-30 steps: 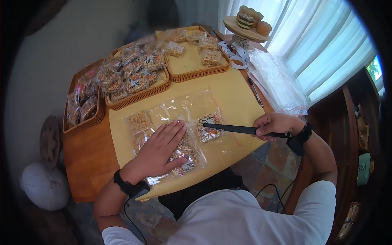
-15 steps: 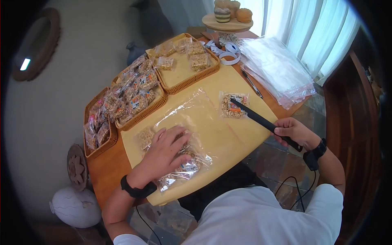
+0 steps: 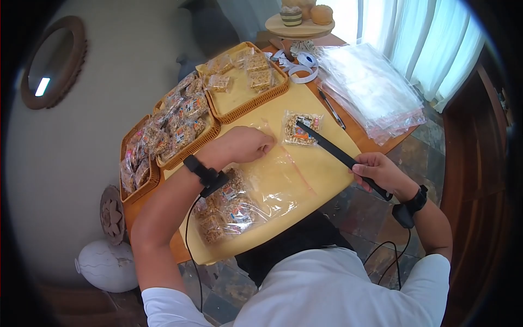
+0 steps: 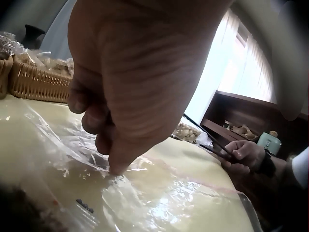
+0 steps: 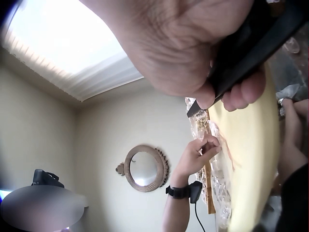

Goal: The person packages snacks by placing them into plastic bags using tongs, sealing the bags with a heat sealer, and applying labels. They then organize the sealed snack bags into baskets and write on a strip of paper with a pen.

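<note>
My left hand [image 3: 248,144], fingers curled, pinches the film of a large clear plastic bag [image 3: 272,188] near its pink-edged end. Inside the bag's near left part lie several wrapped nut-like snack packets [image 3: 234,210]. My right hand [image 3: 376,169] grips black tongs [image 3: 348,159], pointing far left. Under the tongs' tip is one labelled snack packet [image 3: 293,136], just beyond the bag's pink edge. In the left wrist view, this packet [image 4: 186,131] shows between the two tong arms. The right wrist view shows my fingers curled round the tongs [image 5: 236,72].
Wicker baskets of wrapped snacks [image 3: 223,119] stand along the back left. At the back right are a stack of flat clear bags [image 3: 370,87], a pen [image 3: 330,108], a white tape roll [image 3: 303,73] and a cake stand [image 3: 297,31]. Yellow sheeting [image 3: 332,171] covers the tabletop.
My left hand has left the packets in the bag and moved up and right to pinch the bag's film. The tongs and their packet shifted away from the bag, then slightly back left.
</note>
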`<state>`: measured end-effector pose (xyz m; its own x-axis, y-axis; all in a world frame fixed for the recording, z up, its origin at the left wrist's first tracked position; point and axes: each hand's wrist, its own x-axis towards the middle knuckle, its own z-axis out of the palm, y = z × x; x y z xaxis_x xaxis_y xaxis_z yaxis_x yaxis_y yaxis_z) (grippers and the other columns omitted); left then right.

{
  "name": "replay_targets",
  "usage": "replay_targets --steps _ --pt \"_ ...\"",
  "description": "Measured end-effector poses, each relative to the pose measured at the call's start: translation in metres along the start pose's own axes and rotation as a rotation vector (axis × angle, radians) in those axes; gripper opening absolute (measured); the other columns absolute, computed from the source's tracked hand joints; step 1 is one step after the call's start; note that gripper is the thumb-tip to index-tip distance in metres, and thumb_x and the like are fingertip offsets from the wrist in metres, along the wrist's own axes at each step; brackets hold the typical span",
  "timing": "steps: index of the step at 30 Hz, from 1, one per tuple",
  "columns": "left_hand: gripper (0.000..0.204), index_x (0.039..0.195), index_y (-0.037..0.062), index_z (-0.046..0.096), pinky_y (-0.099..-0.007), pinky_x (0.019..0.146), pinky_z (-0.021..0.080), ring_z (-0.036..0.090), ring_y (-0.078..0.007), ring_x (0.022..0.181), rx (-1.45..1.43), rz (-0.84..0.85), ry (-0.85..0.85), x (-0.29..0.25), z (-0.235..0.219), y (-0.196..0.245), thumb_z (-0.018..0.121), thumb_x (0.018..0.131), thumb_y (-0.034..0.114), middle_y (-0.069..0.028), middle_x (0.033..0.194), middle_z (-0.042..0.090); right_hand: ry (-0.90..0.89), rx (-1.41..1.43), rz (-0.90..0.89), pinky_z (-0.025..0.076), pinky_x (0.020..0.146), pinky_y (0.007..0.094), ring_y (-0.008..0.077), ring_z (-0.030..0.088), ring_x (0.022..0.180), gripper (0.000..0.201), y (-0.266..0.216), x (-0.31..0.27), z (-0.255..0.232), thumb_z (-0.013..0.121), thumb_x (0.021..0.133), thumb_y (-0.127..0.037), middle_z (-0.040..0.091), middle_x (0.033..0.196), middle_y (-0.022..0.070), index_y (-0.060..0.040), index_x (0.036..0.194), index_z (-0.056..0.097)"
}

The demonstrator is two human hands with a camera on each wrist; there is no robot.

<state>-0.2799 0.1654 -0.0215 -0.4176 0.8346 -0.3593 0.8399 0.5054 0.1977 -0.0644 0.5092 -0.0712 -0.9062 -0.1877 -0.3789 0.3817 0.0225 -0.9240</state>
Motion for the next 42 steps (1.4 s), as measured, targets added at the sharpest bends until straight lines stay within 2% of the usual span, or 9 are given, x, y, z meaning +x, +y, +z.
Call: replay_targets --steps 8,22,27,30,32,37,39,41,42 --pt "0.004 0.097 0.0106 0.066 -0.0439 0.077 0.053 0.068 -0.032 0.088 -0.148 0.081 0.2 -0.034 -0.017 0.004 0.067 0.094 0.014 -0.0089 0.094 0.069 -0.031 -0.184 0.048 0.048 0.053 0.0263 0.0089 0.061 0.056 0.022 -0.024 0.006 -0.014 0.067 0.107 -0.02 0.066 0.073 0.0008 -0.0012 0.096 0.069" --pt "0.007 0.098 0.0092 0.066 -0.0427 0.078 0.053 0.069 -0.0307 0.09 -0.13 0.051 0.279 -0.057 -0.041 0.019 0.071 0.095 0.012 -0.0086 0.095 0.069 -0.571 -0.298 0.154 0.052 0.056 0.0268 0.0097 0.063 0.063 0.027 -0.07 0.102 0.045 0.069 0.108 -0.028 0.067 0.078 0.0017 -0.0005 0.105 0.073" --pt "0.012 0.107 0.0101 0.068 -0.0425 0.079 0.054 0.07 -0.0307 0.089 -0.096 0.038 0.281 -0.057 -0.039 0.023 0.072 0.095 0.012 -0.0089 0.096 0.07 -0.639 -0.356 0.153 0.053 0.057 0.0271 0.01 0.063 0.064 0.029 -0.083 0.151 0.085 0.069 0.108 -0.031 0.068 0.08 0.0023 -0.0029 0.101 0.073" --pt "0.027 0.12 0.0115 0.069 -0.0458 0.087 0.056 0.07 -0.0351 0.099 -0.175 -0.016 0.482 -0.067 -0.031 0.03 0.07 0.094 0.012 -0.012 0.106 0.071 -0.688 -0.387 0.149 0.053 0.057 0.0268 0.0095 0.063 0.063 0.033 -0.091 0.165 0.099 0.065 0.11 -0.033 0.069 0.08 0.0015 -0.0035 0.098 0.073" --pt "0.042 0.139 0.0087 0.063 -0.0469 0.094 0.054 0.068 -0.0367 0.111 -0.061 0.049 0.767 -0.086 -0.019 0.033 0.068 0.097 0.009 -0.0154 0.12 0.07 -0.729 -0.418 0.144 0.053 0.057 0.0263 0.0088 0.063 0.063 0.035 -0.099 0.167 0.099 0.063 0.112 -0.034 0.069 0.081 0.0007 -0.0035 0.097 0.072" --pt "0.044 0.141 0.0058 0.062 -0.0481 0.106 0.051 0.064 -0.0397 0.124 -0.112 -0.188 0.887 -0.164 0.06 0.052 0.067 0.097 0.007 -0.0163 0.137 0.066 -0.587 -0.851 0.002 0.055 0.061 0.0311 0.0143 0.065 0.064 0.038 -0.138 0.148 0.041 0.068 0.107 -0.037 0.07 0.078 0.0048 -0.0008 0.096 0.073" --pt "0.049 0.145 0.0052 0.06 -0.049 0.113 0.047 0.059 -0.0387 0.135 -0.134 -0.301 0.78 -0.182 0.09 0.06 0.068 0.097 0.01 -0.0156 0.149 0.061 -0.556 -0.96 0.004 0.056 0.065 0.0342 0.0191 0.068 0.067 0.035 -0.143 0.15 0.04 0.071 0.104 -0.034 0.071 0.078 0.0083 0.0 0.099 0.074" --pt "0.053 0.148 0.0049 0.059 -0.0492 0.116 0.045 0.055 -0.0376 0.141 -0.122 -0.349 0.803 -0.186 0.107 0.067 0.069 0.097 0.012 -0.0154 0.155 0.057 -0.355 -1.14 -0.414 0.057 0.078 0.0428 0.0343 0.073 0.083 0.031 -0.133 0.157 0.04 0.077 0.097 -0.028 0.074 0.089 0.0172 0.0 0.109 0.074" --pt "0.057 0.151 0.0046 0.057 -0.0494 0.119 0.042 0.051 -0.0364 0.147 -0.091 -0.367 0.789 -0.185 0.115 0.07 0.07 0.096 0.014 -0.0153 0.16 0.053 -0.379 -1.178 -0.416 0.057 0.078 0.0428 0.0343 0.073 0.083 0.031 -0.129 0.163 0.044 0.077 0.097 -0.028 0.074 0.089 0.0172 0.0 0.109 0.074"
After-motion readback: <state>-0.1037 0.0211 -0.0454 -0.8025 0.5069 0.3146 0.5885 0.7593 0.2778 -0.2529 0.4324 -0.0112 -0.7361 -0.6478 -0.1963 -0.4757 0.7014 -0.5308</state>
